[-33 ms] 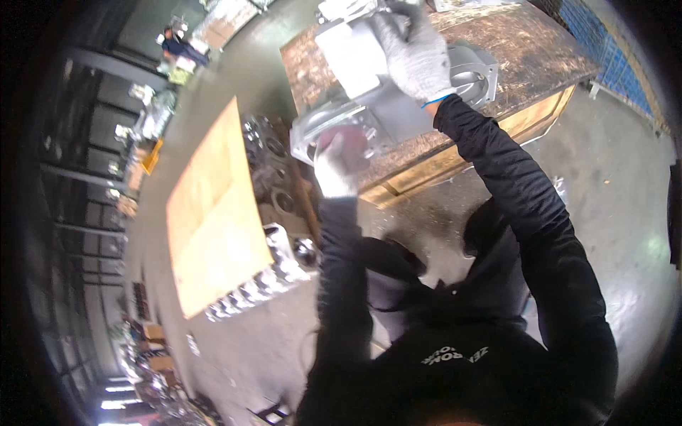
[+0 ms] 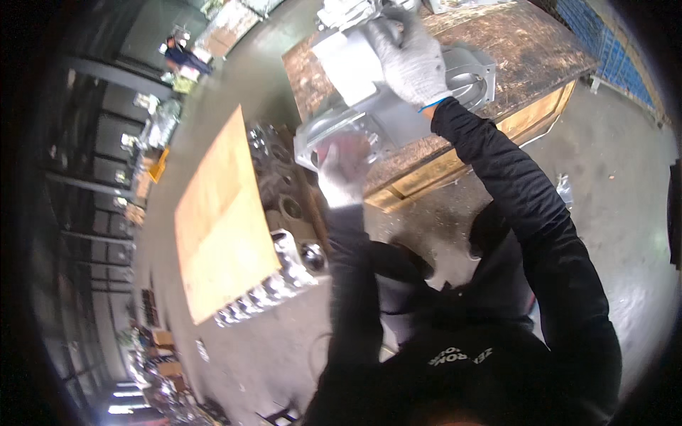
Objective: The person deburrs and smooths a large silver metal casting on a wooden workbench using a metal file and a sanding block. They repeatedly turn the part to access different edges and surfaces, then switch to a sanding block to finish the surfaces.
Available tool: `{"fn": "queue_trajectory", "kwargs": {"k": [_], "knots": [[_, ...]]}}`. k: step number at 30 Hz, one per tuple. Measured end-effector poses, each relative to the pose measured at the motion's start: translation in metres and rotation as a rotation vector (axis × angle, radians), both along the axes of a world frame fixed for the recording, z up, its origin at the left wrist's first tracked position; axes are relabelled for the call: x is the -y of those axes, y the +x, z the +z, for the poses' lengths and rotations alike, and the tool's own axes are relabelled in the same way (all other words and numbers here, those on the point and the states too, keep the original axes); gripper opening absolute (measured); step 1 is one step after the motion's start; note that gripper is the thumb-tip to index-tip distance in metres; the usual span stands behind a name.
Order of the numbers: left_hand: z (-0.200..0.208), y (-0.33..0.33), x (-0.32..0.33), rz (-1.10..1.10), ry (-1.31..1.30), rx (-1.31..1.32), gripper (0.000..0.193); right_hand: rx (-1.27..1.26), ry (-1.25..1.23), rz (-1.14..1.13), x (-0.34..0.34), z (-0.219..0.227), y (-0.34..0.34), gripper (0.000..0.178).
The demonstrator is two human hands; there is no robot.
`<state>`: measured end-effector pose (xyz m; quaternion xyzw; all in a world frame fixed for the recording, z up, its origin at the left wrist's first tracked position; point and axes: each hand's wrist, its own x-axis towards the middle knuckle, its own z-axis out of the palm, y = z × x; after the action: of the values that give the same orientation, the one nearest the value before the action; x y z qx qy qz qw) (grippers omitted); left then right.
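A large silver-grey metal casting lies across the near edge of a worn wooden-topped bench, with a rounded opening at its right end. At its left end is my left hand, in a white glove and blurred by motion. Its closed fingers press a blurred reddish pad against the casting. My right hand, in a grey glove with darkened fingertips, lies over the casting's far side. Its fingers are bent inward, and what they grip is hidden. Beside them is a bright white flat panel or sheet.
The bench top carries more pale metal parts at its far edge. To the left, a tan board partly covers rows of shiny castings. Blue mesh stands at the far right. Another person is far off.
The whole view has shifted slightly. Both hands remain at the casting, with the left hand and the reddish pad moved only a little.
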<state>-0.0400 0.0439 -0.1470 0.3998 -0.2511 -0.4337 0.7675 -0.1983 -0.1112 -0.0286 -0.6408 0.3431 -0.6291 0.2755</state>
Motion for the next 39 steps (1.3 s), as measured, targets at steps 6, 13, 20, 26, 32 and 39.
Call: {"fn": "queue_trajectory", "kwargs": {"k": [6, 13, 20, 26, 32, 39], "knots": [[-0.04, 0.013, -0.013, 0.288, 0.138, -0.26, 0.03, -0.284, 0.174, 0.095, -0.013, 0.015, -0.012, 0.087], [-0.061, -0.119, -0.038, -0.011, 0.143, -0.416, 0.028, -0.005, 0.503, 0.433, -0.09, -0.161, -0.094, 0.101], [-0.121, -0.157, 0.006, -0.063, 0.058, -0.434, 0.035, 0.207, 0.781, 0.528, -0.136, -0.21, -0.084, 0.072], [-0.123, -0.144, 0.044, -0.261, 0.203, -0.137, 0.045, 0.041, 0.299, 0.15, -0.108, -0.182, -0.107, 0.07], [0.075, -0.13, 0.01, 0.313, -0.192, 1.395, 0.041, -0.862, -0.23, -0.102, -0.024, -0.117, -0.16, 0.038], [0.215, -0.088, 0.097, 0.367, -0.185, 2.372, 0.039, -1.532, -0.235, -0.09, 0.043, -0.144, -0.107, 0.025]]}}
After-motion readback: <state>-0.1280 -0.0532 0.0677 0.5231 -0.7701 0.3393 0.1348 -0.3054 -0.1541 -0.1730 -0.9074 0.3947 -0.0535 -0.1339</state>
